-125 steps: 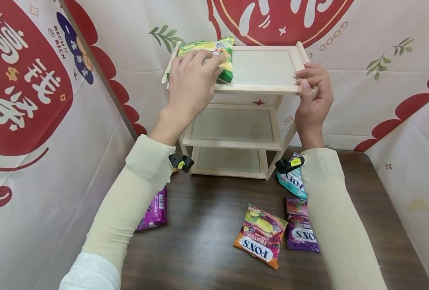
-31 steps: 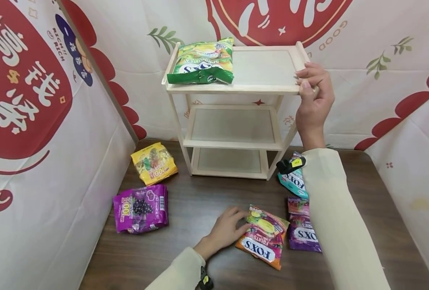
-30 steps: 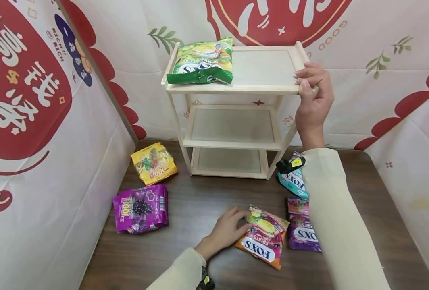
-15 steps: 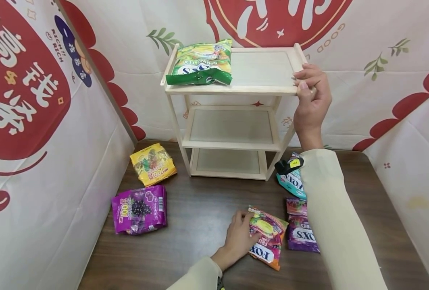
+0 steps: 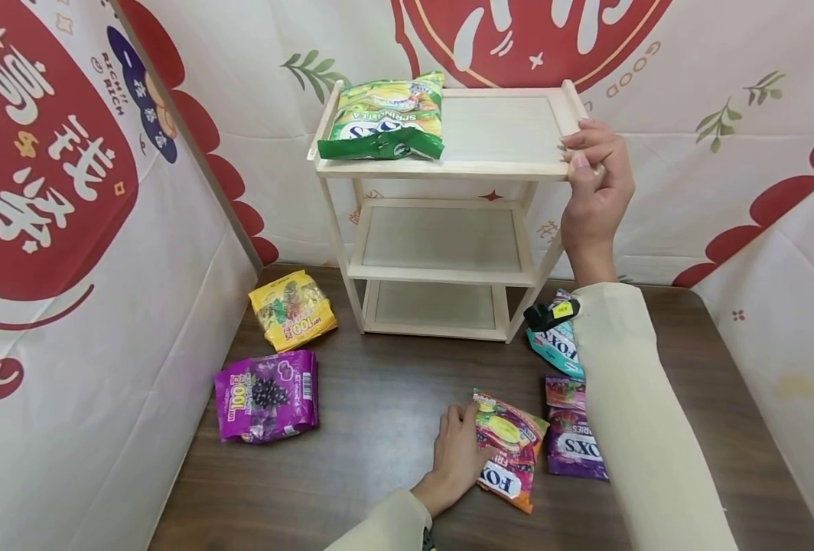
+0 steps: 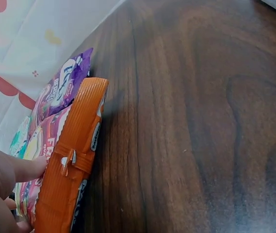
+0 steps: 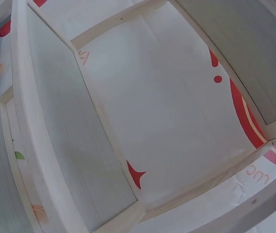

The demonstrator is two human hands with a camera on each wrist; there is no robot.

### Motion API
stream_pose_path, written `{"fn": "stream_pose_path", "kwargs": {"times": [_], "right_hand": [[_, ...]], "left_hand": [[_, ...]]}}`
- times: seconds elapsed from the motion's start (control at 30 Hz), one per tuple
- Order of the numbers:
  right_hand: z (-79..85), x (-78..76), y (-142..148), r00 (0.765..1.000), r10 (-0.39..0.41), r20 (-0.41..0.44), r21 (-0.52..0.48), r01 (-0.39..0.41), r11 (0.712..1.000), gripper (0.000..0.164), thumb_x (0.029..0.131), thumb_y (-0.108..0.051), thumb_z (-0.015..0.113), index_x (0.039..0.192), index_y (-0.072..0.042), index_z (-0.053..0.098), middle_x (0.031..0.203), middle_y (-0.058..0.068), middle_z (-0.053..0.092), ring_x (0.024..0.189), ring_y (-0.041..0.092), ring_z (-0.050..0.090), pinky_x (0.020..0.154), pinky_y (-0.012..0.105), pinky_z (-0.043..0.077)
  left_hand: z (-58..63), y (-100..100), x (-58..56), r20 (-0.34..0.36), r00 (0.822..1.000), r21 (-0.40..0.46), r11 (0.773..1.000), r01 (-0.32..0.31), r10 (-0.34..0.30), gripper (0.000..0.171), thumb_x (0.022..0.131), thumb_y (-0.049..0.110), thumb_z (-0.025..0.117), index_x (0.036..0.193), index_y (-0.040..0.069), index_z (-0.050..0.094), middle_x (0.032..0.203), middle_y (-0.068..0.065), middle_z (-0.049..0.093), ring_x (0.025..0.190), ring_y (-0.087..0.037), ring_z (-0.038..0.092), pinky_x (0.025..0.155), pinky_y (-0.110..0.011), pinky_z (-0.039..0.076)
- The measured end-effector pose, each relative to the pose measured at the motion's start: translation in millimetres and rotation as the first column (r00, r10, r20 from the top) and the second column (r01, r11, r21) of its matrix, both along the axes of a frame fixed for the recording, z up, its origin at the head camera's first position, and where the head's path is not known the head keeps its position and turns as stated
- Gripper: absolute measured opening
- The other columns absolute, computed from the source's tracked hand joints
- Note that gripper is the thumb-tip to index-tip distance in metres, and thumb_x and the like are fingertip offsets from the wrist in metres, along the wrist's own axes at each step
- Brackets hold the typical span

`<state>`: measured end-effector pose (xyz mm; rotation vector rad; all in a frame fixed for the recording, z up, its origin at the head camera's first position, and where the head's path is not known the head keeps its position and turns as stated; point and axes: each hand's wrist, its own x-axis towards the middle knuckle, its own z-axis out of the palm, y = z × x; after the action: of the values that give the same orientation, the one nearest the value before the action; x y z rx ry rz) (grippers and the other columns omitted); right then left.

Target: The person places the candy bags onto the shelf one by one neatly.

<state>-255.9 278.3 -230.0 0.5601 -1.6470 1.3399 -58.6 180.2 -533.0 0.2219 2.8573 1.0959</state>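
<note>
My left hand (image 5: 457, 453) holds the left edge of an orange and pink Fox's fruits candy bag (image 5: 513, 448) lying on the table. In the left wrist view, the thumb presses the front of this candy bag (image 6: 69, 165) and other fingers show at its far edge; the bag's orange bottom seam faces the camera. With my right hand (image 5: 598, 187) I grip the right front corner of the pale wooden three-tier shelf (image 5: 503, 130). A green and yellow Fox's Spring Tea bag (image 5: 388, 115) lies on the top tier's left half. The right wrist view shows mostly shelf frame (image 7: 26, 111).
Yellow (image 5: 293, 310) and purple (image 5: 267, 398) candy bags lie on the table at left. At right, a teal Fox's bag (image 5: 555, 346) and a purple Fox's berries bag (image 5: 574, 436) are partly hidden by the right sleeve. Printed cloth walls (image 5: 297, 207) enclose the table.
My left hand has left the green bag on the top tier, come down to the table and taken hold of the fruits candy bag. The right hand stays on the shelf corner.
</note>
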Motion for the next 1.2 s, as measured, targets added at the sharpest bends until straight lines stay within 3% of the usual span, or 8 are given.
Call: {"fn": "stream_pose_path", "kwargs": {"times": [0.2,0.57,0.7,0.87,1.2], "right_hand": [[-0.1,-0.5,0,1.000,0.008,-0.011,-0.005,-0.008,1.000,0.036,0.081,-0.016,0.045,0.086,0.020,0.048,0.097,0.001,0.064,0.118,0.027,0.049,0.107,0.034,0.031],[-0.7,-0.1,1,1.000,-0.002,-0.012,-0.007,0.002,1.000,0.035,0.081,-0.015,0.045,0.085,0.020,0.048,0.096,0.011,0.064,0.117,0.028,0.049,0.107,0.035,0.031],[-0.6,-0.7,0,1.000,0.006,-0.011,-0.003,-0.006,1.000,0.035,0.081,-0.015,0.045,0.086,0.020,0.048,0.096,0.007,0.064,0.117,0.028,0.049,0.107,0.035,0.031],[-0.3,-0.9,0,1.000,0.009,-0.011,-0.006,-0.009,1.000,0.035,0.081,-0.014,0.045,0.086,0.020,0.048,0.096,-0.003,0.064,0.117,0.028,0.049,0.107,0.034,0.031],[-0.1,-1.3,0,1.000,0.021,-0.019,-0.025,-0.022,0.999,0.034,0.081,-0.014,0.046,0.084,0.020,0.047,0.094,-0.003,0.064,0.116,0.029,0.049,0.107,0.035,0.031]], "left_hand": [[0.8,-1,-1.1,0.012,1.000,0.015,1.000,-0.010,0.010,0.070,0.075,0.033,0.082,0.134,0.014,0.049,0.108,-0.008,0.050,0.095,-0.023,0.055,0.067,-0.035,0.050],[1.2,-5,-4.9,-0.003,1.000,0.036,0.999,0.001,-0.001,0.069,0.075,0.028,0.083,0.134,0.016,0.049,0.100,-0.007,0.056,0.080,-0.024,0.062,0.062,-0.034,0.051],[0.8,-8,-7.2,-0.009,1.000,0.001,1.000,-0.004,0.004,0.069,0.076,0.031,0.082,0.135,0.018,0.049,0.101,-0.006,0.056,0.076,-0.023,0.061,0.058,-0.034,0.049],[-0.2,-16,-11.0,-0.009,0.999,-0.010,0.999,-0.034,0.034,0.069,0.076,0.035,0.081,0.135,0.018,0.049,0.100,-0.006,0.055,0.074,-0.023,0.061,0.056,-0.035,0.048],[-1.9,-41,-21.5,-0.041,0.991,-0.047,0.990,-0.129,0.127,0.073,0.072,0.036,0.083,0.135,0.014,0.051,0.098,-0.007,0.056,0.080,-0.022,0.059,0.053,-0.035,0.046]]}}
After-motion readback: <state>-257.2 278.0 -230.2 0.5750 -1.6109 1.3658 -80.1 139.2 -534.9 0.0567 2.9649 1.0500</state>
